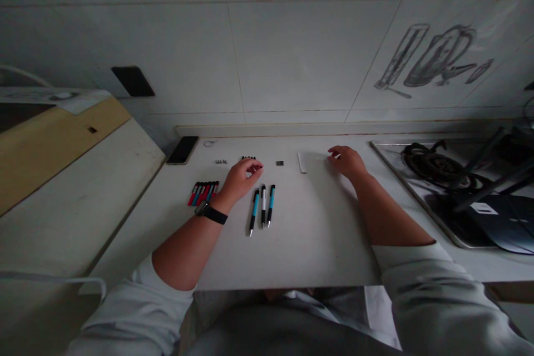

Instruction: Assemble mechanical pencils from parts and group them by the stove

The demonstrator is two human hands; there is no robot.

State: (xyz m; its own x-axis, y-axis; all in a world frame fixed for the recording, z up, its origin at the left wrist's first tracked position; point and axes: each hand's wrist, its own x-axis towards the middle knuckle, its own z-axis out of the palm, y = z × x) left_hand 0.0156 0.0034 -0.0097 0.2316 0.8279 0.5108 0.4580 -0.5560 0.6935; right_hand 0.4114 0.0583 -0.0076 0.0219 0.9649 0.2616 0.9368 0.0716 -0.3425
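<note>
My left hand (244,176), with a dark watch at the wrist, hovers over the counter with thumb and forefinger brought together; what they hold, if anything, is too small to make out. Just behind it is a row of small black parts (248,158), partly hidden by the fingers. Three pens, one blue (254,212), one white (263,207) and one blue again (271,206), lie side by side below that hand. My right hand (347,162) rests near the counter, its fingers loosely curved and apart, with nothing visible in them. Thin clear tubes (301,163) lie to its left.
Several red and blue pen barrels (203,193) lie left of my left wrist. Small metal springs or tips (221,162) and small black pieces (280,163) form groups on the counter (308,250). A phone (183,150) lies back left; a gas stove (442,169) stands right.
</note>
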